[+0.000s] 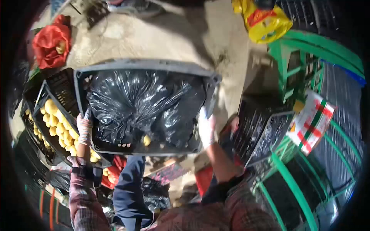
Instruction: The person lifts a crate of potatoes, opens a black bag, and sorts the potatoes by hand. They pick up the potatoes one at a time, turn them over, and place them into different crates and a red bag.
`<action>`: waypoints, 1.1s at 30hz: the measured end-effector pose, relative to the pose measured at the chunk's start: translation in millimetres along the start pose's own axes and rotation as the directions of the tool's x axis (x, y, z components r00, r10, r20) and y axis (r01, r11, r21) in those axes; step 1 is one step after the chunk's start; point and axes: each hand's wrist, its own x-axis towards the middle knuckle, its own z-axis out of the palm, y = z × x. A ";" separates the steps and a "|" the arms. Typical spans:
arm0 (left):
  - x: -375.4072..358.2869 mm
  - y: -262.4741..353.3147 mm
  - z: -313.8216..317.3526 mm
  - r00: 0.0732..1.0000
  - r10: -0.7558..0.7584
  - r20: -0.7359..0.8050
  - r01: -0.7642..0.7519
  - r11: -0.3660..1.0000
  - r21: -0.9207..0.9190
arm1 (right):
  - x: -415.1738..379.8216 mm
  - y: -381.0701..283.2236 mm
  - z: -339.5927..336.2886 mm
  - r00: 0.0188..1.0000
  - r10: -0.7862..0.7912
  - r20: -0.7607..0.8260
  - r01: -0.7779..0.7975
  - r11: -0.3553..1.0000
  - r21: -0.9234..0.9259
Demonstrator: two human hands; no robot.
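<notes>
A large black plastic crate [162, 66] is held in front of me between my two gloved hands. My left hand [84, 127] is closed on its left side, near the front corner. On the opposite side, my right hand [206, 129] grips the crate's right edge. Shiny black plastic bags [135, 102], gathered at the top, fill most of the crate; their contents are hidden. One small yellowish potato-like item [146, 140] lies inside by the near wall.
To the left stand black crates with many potato-like yellow items [58, 125]. A red bag [52, 42] lies at the far left, and a yellow bag [266, 23] at the far right. Green metal frames [293, 188], a white-and-red box [312, 121] and a dark crate [269, 134] occupy the right.
</notes>
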 end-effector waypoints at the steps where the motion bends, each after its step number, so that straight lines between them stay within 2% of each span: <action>1: -9.2 7.2 11.1 0.984 0.155 -0.089 -0.145 0.983 0.111 | -9.3 -36.2 -11.2 0.974 0.202 0.102 -0.210 0.975 0.077; 2: -6.7 5.5 15.4 0.953 0.259 -0.159 -0.203 0.931 0.303 | 2.8 -20.4 -1.8 0.976 0.189 0.111 -0.203 0.970 0.134; 3: -8.2 5.7 21.1 0.965 0.205 -0.165 -0.185 0.974 0.130 | 9.7 1.3 7.9 0.977 0.183 0.109 -0.202 0.961 0.189; 4: -15.6 17.4 26.4 0.971 0.187 -0.148 -0.162 0.973 0.164 | 13.1 13.2 12.6 0.958 0.265 0.107 -0.282 0.935 0.214; 5: -22.8 28.7 25.5 0.976 0.171 -0.138 -0.140 0.968 0.206 | 32.5 84.9 24.2 1.000 0.023 -0.020 -0.015 0.950 0.312; 7: -11.2 9.1 21.0 0.968 0.195 -0.160 -0.170 0.973 0.156 | 19.4 27.8 5.6 0.962 0.258 0.085 -0.268 0.952 0.150; 8: -18.0 24.4 26.0 0.977 0.153 -0.150 -0.137 0.984 0.114 | 9.7 -12.7 -2.8 0.928 0.287 0.238 -0.351 0.890 0.292; 10: -22.5 27.5 28.8 0.982 0.104 -0.155 -0.095 0.993 0.069 | 11.8 -9.2 -6.8 0.917 0.266 0.298 -0.360 0.872 0.330; 11: -14.9 14.4 25.2 0.973 0.158 -0.166 -0.146 0.986 0.083 | 13.0 -4.6 -9.6 0.904 0.247 0.349 -0.376 0.848 0.373; 13: -9.2 9.7 22.3 0.954 0.233 -0.190 -0.216 0.971 0.105 | 13.2 -5.2 -10.4 0.903 0.224 0.365 -0.362 0.855 0.371; 16: -29.4 40.0 33.6 0.979 0.149 -0.141 -0.151 0.988 -0.006 | 12.0 -6.4 -12.8 0.898 0.183 0.401 -0.349 0.849 0.395; 20: -29.6 40.3 32.1 0.978 0.130 -0.163 -0.130 0.991 0.014 | 14.4 4.8 -11.6 0.903 0.086 0.421 -0.293 0.840 0.457; 22: -25.3 37.2 31.4 0.970 0.203 -0.134 -0.203 0.979 0.019 | 14.5 1.9 -7.9 0.909 0.056 0.413 -0.272 0.831 0.485; 25: -28.0 38.5 33.2 0.966 0.215 -0.142 -0.217 0.976 0.003 | 17.1 6.4 -9.1 0.911 -0.010 0.412 -0.224 0.828 0.515; 27: -34.8 45.2 35.8 0.940 0.326 -0.100 -0.325 0.945 0.021 | 19.1 11.9 -9.7 0.893 -0.069 0.445 -0.209 0.811 0.547; 28: -32.9 44.7 33.9 0.940 0.328 -0.098 -0.324 0.945 0.055 | 19.3 10.9 -11.0 0.901 -0.116 0.417 -0.137 0.837 0.529; 29: -26.6 39.9 32.4 0.922 0.376 -0.096 -0.370 0.926 0.076 | 22.5 13.6 -9.2 0.917 -0.088 0.388 -0.120 0.869 0.480; 30: -10.0 24.7 27.2 0.790 0.605 -0.096 -0.599 0.796 0.087 | 20.3 15.5 -9.6 0.912 -0.173 0.373 -0.055 0.847 0.529; 31: -35.1 38.6 36.8 0.780 0.609 -0.143 -0.589 0.792 0.163 | 16.5 14.6 -10.8 0.895 -0.263 0.359 0.011 0.819 0.574; 32: -53.3 40.1 46.3 0.696 0.691 -0.196 -0.666 0.723 0.184 | 10.3 12.1 -11.8 0.893 -0.342 0.294 0.108 0.795 0.597; 33: -47.7 23.1 41.8 0.548 0.813 -0.197 -0.760 0.582 0.288 | 8.5 15.1 -11.8 0.902 -0.326 0.281 0.094 0.786 0.611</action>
